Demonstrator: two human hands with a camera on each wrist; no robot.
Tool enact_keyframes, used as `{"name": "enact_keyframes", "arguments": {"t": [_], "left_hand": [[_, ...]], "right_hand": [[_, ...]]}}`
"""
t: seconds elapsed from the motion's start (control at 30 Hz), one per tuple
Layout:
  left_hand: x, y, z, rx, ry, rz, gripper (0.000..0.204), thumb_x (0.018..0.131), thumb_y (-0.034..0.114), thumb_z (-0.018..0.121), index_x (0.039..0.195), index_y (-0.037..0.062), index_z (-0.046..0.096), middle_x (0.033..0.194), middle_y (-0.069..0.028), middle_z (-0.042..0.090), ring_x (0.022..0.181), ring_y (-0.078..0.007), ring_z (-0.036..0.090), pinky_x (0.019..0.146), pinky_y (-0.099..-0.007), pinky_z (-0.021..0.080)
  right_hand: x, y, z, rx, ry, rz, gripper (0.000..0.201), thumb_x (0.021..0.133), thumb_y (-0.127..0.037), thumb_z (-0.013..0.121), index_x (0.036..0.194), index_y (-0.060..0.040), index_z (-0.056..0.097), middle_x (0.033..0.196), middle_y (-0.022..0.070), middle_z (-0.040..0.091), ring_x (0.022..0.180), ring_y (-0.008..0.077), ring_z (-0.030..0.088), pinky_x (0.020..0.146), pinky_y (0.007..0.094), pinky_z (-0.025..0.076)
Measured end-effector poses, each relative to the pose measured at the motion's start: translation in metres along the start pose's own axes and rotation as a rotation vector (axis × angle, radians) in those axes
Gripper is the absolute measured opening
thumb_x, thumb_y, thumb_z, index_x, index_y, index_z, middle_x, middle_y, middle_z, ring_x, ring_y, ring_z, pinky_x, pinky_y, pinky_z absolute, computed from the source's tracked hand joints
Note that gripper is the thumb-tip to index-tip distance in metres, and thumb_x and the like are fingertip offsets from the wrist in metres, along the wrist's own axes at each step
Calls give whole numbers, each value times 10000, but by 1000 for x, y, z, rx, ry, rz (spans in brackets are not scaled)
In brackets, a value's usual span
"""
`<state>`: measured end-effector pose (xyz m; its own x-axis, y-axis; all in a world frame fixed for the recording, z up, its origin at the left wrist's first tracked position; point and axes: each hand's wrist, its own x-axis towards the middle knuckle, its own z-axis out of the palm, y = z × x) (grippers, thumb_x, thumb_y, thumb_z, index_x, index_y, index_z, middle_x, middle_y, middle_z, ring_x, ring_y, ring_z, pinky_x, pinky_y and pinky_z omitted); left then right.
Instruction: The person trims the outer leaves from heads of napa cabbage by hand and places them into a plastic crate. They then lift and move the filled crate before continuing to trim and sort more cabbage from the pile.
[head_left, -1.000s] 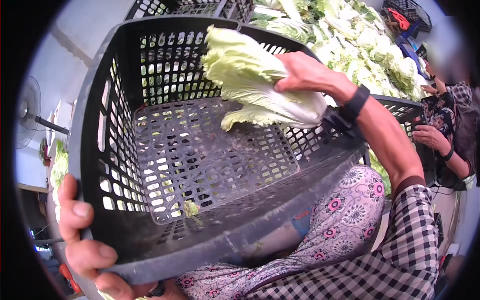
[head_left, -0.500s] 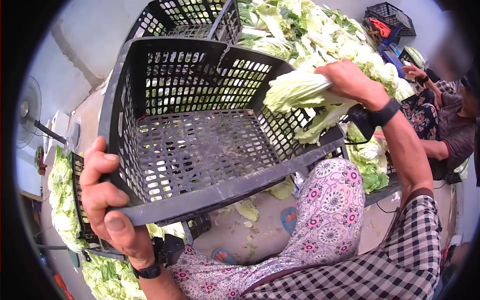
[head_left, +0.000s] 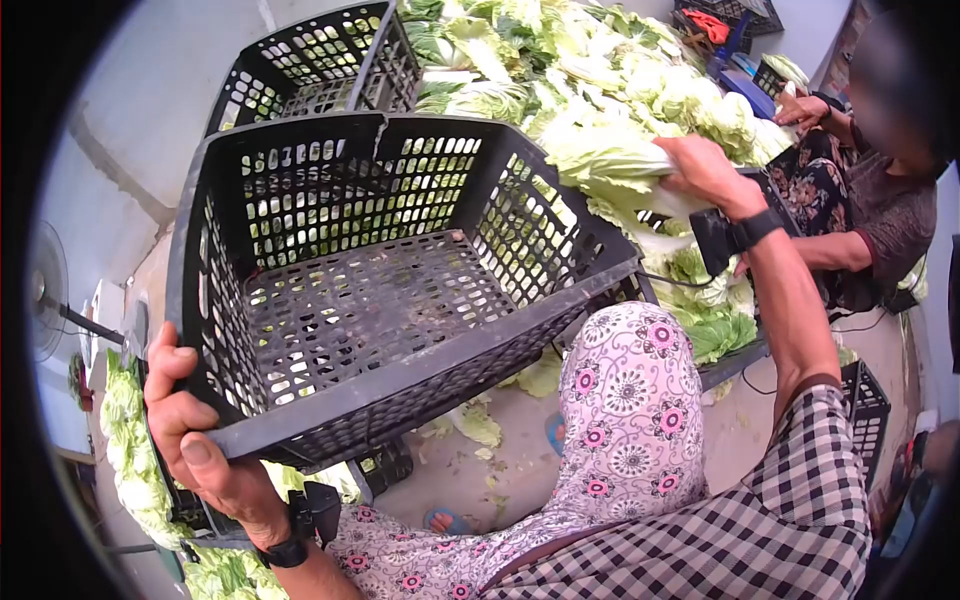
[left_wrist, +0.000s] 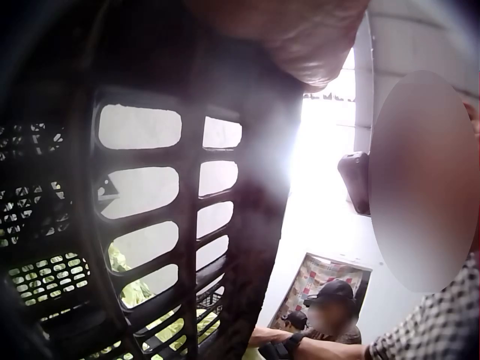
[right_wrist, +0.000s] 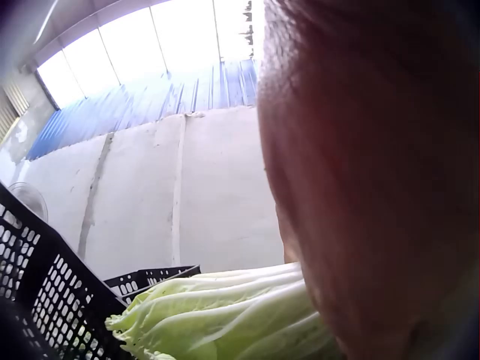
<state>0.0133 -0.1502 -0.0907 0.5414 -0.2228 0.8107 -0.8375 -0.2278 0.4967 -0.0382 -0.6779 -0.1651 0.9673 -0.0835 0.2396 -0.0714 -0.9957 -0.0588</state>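
Observation:
My left hand (head_left: 205, 430) grips the near left corner of a black plastic crate (head_left: 430, 362), thumb and fingers curled at its rim. The crate is tilted and its slotted floor (head_left: 370, 300) is bare. At the crate's right side, my right hand (head_left: 712, 180) holds a napa cabbage (head_left: 610, 162) by its pale stem end, leaves pointing left. The cabbage overlaps the crate's far right rim in the head view. Up close in the right wrist view, the same cabbage (right_wrist: 232, 315) shows white ribs and green leaf edges.
Behind the crate lies a large heap of napa cabbages (head_left: 640, 75), beside a second black crate (head_left: 315, 65). More cabbages (head_left: 140, 455) are at my left, and others (head_left: 715, 310) beside my right knee. Another person (head_left: 860, 220) sits at the right. A fan (head_left: 48, 290) stands far left.
My right hand has carried the cabbage from over the crate's inside to its right side. The crate has come down and tipped back, with my left hand still on its corner.

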Motion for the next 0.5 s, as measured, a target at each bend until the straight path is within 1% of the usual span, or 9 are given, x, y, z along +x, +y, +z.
{"name": "enact_keyframes", "arguments": {"t": [0.07, 0.1, 0.17, 0.27, 0.37, 0.4, 0.5], "left_hand": [[0, 1, 2, 26, 20, 7, 343, 898, 388, 407, 771, 71, 379, 1146, -168, 482, 1241, -378, 358, 1058, -508, 191], [0, 5, 5, 42, 39, 4, 362, 899, 401, 402, 758, 69, 365, 1124, -170, 492, 1230, -384, 367, 1051, -515, 194], [-2, 10, 10, 61, 71, 3, 379, 899, 411, 395, 743, 68, 350, 1108, -174, 499, 1223, -393, 373, 1046, -525, 195], [0, 13, 10, 70, 75, -25, 366, 896, 400, 396, 743, 71, 346, 1135, -179, 490, 1238, -396, 358, 1049, -532, 191], [1, 9, 10, 32, 74, -35, 355, 896, 393, 396, 746, 75, 348, 1137, -178, 490, 1244, -399, 348, 1050, -535, 191], [-1, 9, 7, -13, 37, -25, 319, 903, 362, 408, 766, 74, 388, 1196, -169, 473, 1278, -364, 324, 1067, -499, 193], [0, 12, 9, -5, 46, -16, 302, 903, 336, 386, 755, 72, 375, 1182, -164, 483, 1271, -370, 335, 1065, -498, 201]], "right_hand": [[16, -2, -13, 1, -2, -64, 382, 634, -81, 664, 1010, -71, 604, 865, 165, 638, 842, 345, 606, 747, 404, 477], [22, 0, -22, 0, -36, -54, 359, 645, -71, 651, 1001, -75, 604, 857, 169, 636, 833, 350, 603, 738, 403, 476], [29, -5, -38, 30, -40, -31, 302, 660, -92, 638, 959, -96, 602, 841, 161, 642, 824, 354, 606, 737, 432, 478], [40, 0, -32, -60, 11, -86, 317, 661, -100, 639, 975, -101, 598, 840, 154, 641, 830, 349, 607, 730, 429, 477], [50, -4, -22, -11, -37, -60, 311, 678, -90, 622, 987, -75, 601, 870, 172, 636, 846, 357, 599, 742, 409, 472], [50, -8, -20, -5, -4, -47, 320, 667, -80, 641, 984, -65, 595, 872, 178, 636, 851, 355, 602, 751, 418, 471], [35, -16, -25, 71, -26, -28, 358, 647, -72, 669, 996, -59, 593, 879, 179, 638, 861, 351, 604, 765, 419, 469]]}}
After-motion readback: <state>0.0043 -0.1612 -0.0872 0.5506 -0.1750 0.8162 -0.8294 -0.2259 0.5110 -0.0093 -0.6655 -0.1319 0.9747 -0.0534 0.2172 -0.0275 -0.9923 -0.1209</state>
